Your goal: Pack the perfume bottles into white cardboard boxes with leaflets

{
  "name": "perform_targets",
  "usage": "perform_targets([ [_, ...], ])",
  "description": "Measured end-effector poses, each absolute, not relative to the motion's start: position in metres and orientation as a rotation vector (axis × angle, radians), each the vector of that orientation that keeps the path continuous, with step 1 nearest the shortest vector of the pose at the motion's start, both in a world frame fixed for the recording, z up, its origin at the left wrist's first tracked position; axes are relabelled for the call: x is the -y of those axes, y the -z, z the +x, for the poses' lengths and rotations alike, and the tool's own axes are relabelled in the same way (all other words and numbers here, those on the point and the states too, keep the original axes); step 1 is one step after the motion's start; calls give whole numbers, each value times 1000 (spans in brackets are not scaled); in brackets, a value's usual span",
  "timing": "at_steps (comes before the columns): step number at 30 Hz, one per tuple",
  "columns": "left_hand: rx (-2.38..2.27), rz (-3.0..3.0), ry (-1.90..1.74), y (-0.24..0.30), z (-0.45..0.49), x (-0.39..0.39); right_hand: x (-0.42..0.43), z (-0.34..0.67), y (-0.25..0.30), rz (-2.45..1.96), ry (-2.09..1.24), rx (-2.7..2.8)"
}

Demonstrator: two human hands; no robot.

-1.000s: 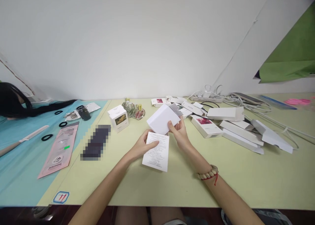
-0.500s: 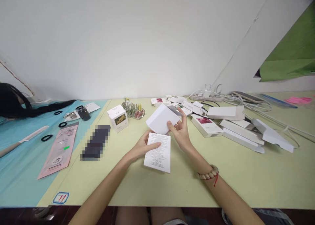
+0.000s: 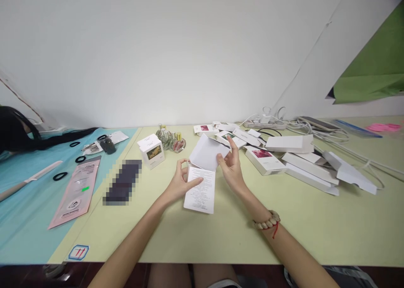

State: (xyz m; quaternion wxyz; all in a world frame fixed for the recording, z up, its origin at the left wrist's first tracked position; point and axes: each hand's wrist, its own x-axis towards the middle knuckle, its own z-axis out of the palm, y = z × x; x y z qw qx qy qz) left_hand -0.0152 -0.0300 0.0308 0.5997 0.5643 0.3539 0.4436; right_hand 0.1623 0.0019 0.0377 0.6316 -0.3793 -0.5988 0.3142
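Observation:
My left hand [image 3: 177, 184] grips the left edge of a white carton [image 3: 200, 197], its thumb lying across a panel of small printed text. Above that panel rises a plain white card piece [image 3: 205, 152], tilted back. My right hand [image 3: 232, 170] pinches this piece at its right side, thumb in front and index finger at the top. The two white parts meet between my hands; whether they are joined I cannot tell. Beyond my left hand stands a small white box [image 3: 151, 153] with a yellow flower picture, beside several small glass bottles [image 3: 172, 141] with gold caps.
Several white cartons, some flattened, lie in a pile [image 3: 306, 166] on the right, with white cables [image 3: 356, 153] behind. On the blue cloth [image 3: 28, 220] at left are a pink packet [image 3: 75, 191], a knife [image 3: 31, 179], black rings and a dark jar [image 3: 106, 145]. A person's dark hair shows far left.
The printed carton panel has shifted slightly up and left, closer to the plain white piece. My left fingers have bent upward behind the carton; my right hand has barely moved.

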Motion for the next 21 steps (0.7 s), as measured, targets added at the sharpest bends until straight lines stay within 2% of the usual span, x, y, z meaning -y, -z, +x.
perform_targets([
  [7, -832, 1318, -1059, -32, -15, 29, 2, 161, -39, -902, -621, 1475],
  [21, -876, 1400, -1117, -34, -13, 30, 9, 161, -51, -864, -685, 1390],
])
